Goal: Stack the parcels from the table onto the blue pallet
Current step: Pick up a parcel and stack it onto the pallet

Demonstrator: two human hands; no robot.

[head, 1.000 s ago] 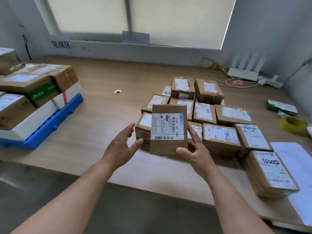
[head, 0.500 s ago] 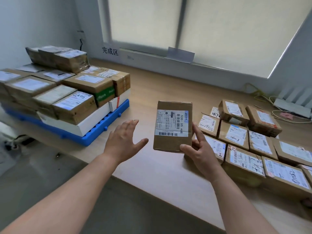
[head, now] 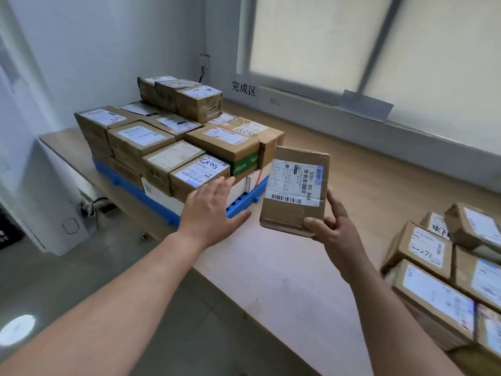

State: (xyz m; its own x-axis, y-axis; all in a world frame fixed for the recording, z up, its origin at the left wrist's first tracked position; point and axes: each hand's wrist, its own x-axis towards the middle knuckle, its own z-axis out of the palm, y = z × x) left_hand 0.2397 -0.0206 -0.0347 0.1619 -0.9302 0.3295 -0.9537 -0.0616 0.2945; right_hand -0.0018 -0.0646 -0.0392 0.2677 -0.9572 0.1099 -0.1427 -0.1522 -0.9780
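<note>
My right hand (head: pixel 334 229) grips a flat brown parcel (head: pixel 295 185) by its lower right corner, holding it upright above the table with its white label facing me. My left hand (head: pixel 210 210) hovers open, fingers spread, just left of the parcel and in front of the blue pallet (head: pixel 241 206). The pallet sits on the table's left end and carries several stacked cardboard parcels (head: pixel 173 139), three small ones piled highest at the back. More labelled parcels (head: pixel 444 270) lie on the table at the right edge.
The wooden table (head: pixel 325 267) runs along a window wall with a sill and a label in Chinese characters (head: pixel 243 88). A white appliance (head: pixel 40 202) stands on the grey floor left of the table. Bare tabletop lies between pallet and right-hand parcels.
The view has swung left, bringing the pallet stack to the centre. My right hand has carried the parcel toward the pallet, and my left hand has moved along beside it, still open.
</note>
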